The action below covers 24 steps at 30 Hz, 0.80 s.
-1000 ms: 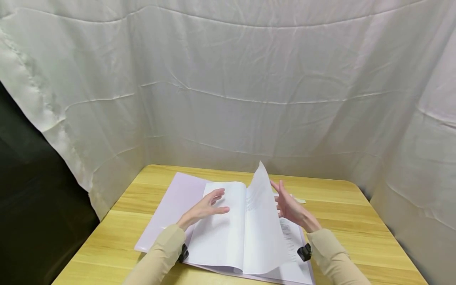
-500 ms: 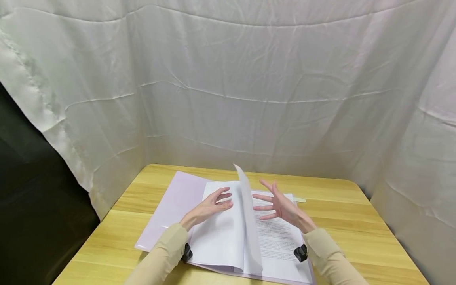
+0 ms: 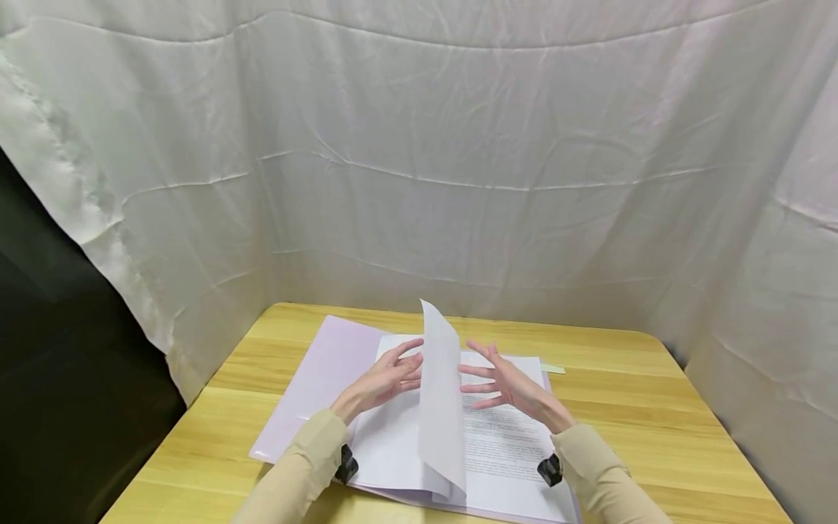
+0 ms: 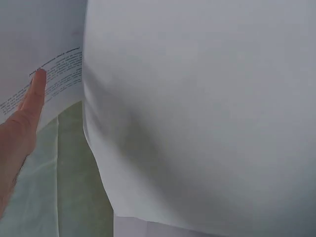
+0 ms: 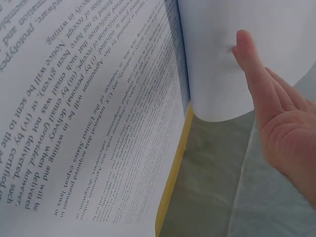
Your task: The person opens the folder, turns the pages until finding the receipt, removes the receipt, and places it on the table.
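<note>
A lilac folder (image 3: 313,397) lies spread on the table, with white pages in it. One loose-standing page (image 3: 440,400) rises upright and curved near the middle. My left hand (image 3: 386,377) is on its left side, fingers relaxed and fingertips at the sheet, some partly hidden by it. On the other side my right hand (image 3: 513,389) has its fingers spread straight, tips at or very near the page; contact is hard to tell. Printed text covers the right-hand sheet (image 5: 98,123) in the right wrist view. A blank turned page (image 4: 197,98) fills most of the left wrist view.
The wooden table (image 3: 641,422) extends around the folder. A pale tab (image 3: 553,369) sticks out past the folder's right edge. Behind hangs a light grey curtain (image 3: 458,167), with a dark cloth (image 3: 65,364) at the far left.
The page has swung from the right toward the left and now stands upright. My right hand has shifted slightly left after it, and the left hand has come to the page's left side.
</note>
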### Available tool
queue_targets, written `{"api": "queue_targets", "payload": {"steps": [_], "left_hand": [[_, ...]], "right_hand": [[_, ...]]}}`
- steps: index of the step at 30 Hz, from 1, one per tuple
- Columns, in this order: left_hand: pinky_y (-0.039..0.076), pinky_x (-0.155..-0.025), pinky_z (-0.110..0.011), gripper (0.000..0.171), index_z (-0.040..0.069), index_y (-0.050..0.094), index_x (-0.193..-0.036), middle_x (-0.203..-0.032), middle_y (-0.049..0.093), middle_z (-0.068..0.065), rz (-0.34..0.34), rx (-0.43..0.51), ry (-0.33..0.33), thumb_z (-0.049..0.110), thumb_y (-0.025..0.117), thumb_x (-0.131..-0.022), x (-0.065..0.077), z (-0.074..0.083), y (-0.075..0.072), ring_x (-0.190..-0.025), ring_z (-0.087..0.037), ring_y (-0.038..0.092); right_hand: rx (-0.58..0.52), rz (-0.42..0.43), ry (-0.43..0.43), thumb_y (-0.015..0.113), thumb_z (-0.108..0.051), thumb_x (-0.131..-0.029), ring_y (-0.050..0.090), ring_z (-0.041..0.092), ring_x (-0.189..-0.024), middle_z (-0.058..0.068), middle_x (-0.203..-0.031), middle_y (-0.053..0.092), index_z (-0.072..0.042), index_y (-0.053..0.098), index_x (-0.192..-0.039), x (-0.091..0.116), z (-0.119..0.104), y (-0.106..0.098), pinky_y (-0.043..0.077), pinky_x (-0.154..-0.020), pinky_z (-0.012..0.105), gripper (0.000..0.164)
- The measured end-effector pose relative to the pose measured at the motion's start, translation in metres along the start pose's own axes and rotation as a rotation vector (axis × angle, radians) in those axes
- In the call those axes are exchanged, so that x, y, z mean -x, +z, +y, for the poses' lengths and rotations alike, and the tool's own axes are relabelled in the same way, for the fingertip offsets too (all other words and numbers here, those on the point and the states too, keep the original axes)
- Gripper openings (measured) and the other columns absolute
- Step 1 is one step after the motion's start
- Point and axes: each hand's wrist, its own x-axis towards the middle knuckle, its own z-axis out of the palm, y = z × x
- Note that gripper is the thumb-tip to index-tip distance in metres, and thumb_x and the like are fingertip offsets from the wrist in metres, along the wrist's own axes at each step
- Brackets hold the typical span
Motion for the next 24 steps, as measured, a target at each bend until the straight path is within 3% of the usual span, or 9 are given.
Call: {"api": "queue_targets", "payload": {"steps": [6,11,16,19,22,24], "left_hand": [[0.048,-0.113,-0.048,0.068,0.008,0.013,-0.161,-0.162,0.026,-0.030,0.017,0.014,0.009,0.033,0.047,-0.107,0.002,0.003,-0.003,-0.136,-0.044,0.052],[0.056,-0.103,-0.038,0.070,0.006,0.010,-0.161,-0.164,0.020,-0.028,0.049,0.038,0.003,0.035,0.044,-0.108,0.005,0.002,-0.007,-0.119,-0.027,0.066],[0.058,-0.093,-0.030,0.068,0.003,0.008,-0.160,-0.161,0.025,-0.027,0.087,0.048,-0.015,0.033,0.042,-0.109,0.007,0.000,-0.013,-0.102,-0.015,0.069],[0.059,-0.090,-0.029,0.071,0.001,0.007,-0.160,-0.156,0.033,-0.026,0.114,0.034,-0.029,0.035,0.043,-0.108,0.008,0.000,-0.017,-0.099,-0.013,0.069],[0.060,-0.085,-0.028,0.076,-0.001,0.007,-0.159,-0.143,0.051,-0.019,0.158,0.027,-0.049,0.034,0.048,-0.106,0.009,0.001,-0.021,-0.094,-0.011,0.070],[0.062,-0.080,-0.028,0.071,-0.003,0.016,-0.158,-0.128,0.063,-0.013,0.180,0.014,-0.052,0.028,0.052,-0.105,0.008,0.001,-0.023,-0.091,-0.011,0.072]], "right_hand": [[0.067,0.005,0.037,0.008,-0.055,-0.107,0.041,0.048,-0.144,0.024,-0.161,0.033,-0.024,0.009,-0.164,-0.002,0.001,0.004,0.050,-0.107,0.056,0.064],[0.124,-0.026,0.030,0.007,-0.052,-0.108,0.036,0.046,-0.147,0.026,-0.159,0.036,-0.015,0.007,-0.163,-0.001,0.005,0.006,0.044,-0.113,0.059,0.066],[0.221,-0.050,0.017,0.005,-0.048,-0.109,0.034,0.041,-0.149,0.020,-0.156,0.043,-0.012,0.012,-0.163,-0.001,0.010,0.007,0.032,-0.120,0.061,0.065],[0.264,-0.061,0.014,0.006,-0.048,-0.109,0.033,0.041,-0.150,0.016,-0.155,0.046,-0.013,0.017,-0.163,-0.002,0.012,0.007,0.027,-0.122,0.062,0.064],[0.273,-0.076,0.013,0.008,-0.046,-0.110,0.031,0.042,-0.150,0.015,-0.155,0.046,-0.012,0.019,-0.162,-0.002,0.013,0.008,0.025,-0.123,0.063,0.063],[0.279,-0.084,0.015,0.008,-0.044,-0.111,0.031,0.040,-0.151,0.015,-0.155,0.046,-0.011,0.020,-0.162,-0.002,0.012,0.008,0.025,-0.123,0.063,0.062]]}}
